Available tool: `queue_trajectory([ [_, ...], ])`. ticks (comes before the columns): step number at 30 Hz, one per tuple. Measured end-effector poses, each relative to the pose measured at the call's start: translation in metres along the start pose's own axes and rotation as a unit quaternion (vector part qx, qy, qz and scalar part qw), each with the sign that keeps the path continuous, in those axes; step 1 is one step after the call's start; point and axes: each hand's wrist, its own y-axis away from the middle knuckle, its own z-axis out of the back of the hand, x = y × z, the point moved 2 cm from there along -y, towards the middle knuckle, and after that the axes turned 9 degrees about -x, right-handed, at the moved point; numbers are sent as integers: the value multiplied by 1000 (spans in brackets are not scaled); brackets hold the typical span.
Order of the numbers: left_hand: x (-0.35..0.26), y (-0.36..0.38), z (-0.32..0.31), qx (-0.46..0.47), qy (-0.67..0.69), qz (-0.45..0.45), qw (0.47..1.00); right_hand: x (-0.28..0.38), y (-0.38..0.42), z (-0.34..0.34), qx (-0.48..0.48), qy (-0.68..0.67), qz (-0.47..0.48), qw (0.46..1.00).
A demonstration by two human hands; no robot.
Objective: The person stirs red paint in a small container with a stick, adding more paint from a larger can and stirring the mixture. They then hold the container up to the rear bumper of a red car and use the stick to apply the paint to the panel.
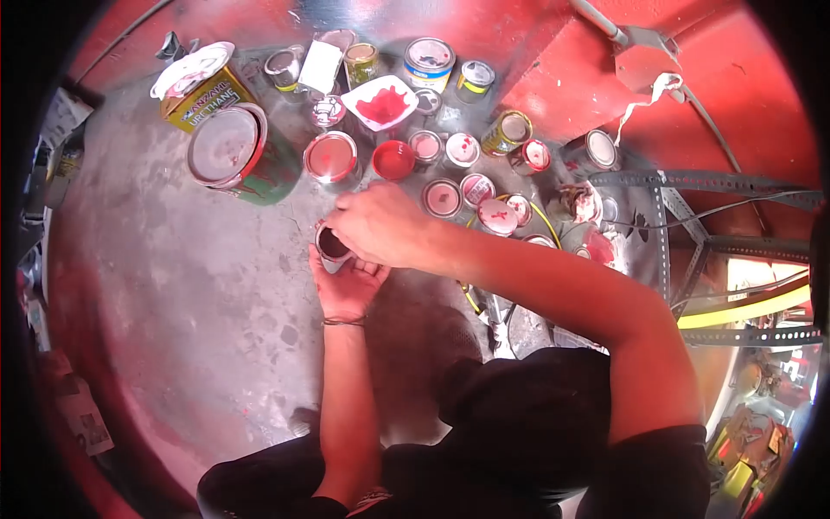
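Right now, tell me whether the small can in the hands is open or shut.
Open: the small can shows a dark interior, no lid on it, cradled by the left hand under the right hand.

Before you on the grey concrete floor (173,285): a large green paint can (238,151), a yellow urethane tin (197,95), a white tray of red paint (380,102), a red cup (393,160) and many small lidded cans (443,199).

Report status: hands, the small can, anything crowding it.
Left hand cupped under small can, palm up. Right hand on its top, covering the rim. Paint cans crowd the floor just beyond; large can off to the left.
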Motion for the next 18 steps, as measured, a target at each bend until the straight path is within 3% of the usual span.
queue_trajectory([
  [1,-2,-1,1,20,-14,-9,1000,-3,1,4,41,44,18,998],
  [3,0,-7,5,68,-42,-14,997,0,0,12,115,4,-33,993],
  [4,3,-10,4,47,-23,-1,999,2,-2,13,152,-15,-62,986],
  [5,4,-11,3,25,-5,11,1000,-3,-3,4,138,-18,-92,986],
  [8,12,-12,-2,0,12,13,1000,-13,7,10,-27,-39,-39,998],
  [9,11,-12,-3,-3,11,13,1000,-17,7,8,16,9,-10,1000],
  [12,10,-11,-2,52,-30,-11,998,-8,11,12,153,-24,-76,985],
  [15,11,-11,-3,54,-38,-15,998,-11,14,1,97,-113,-146,978],
  [18,12,-15,-7,-1,8,6,1000,-35,20,-11,20,-96,-93,991],
])
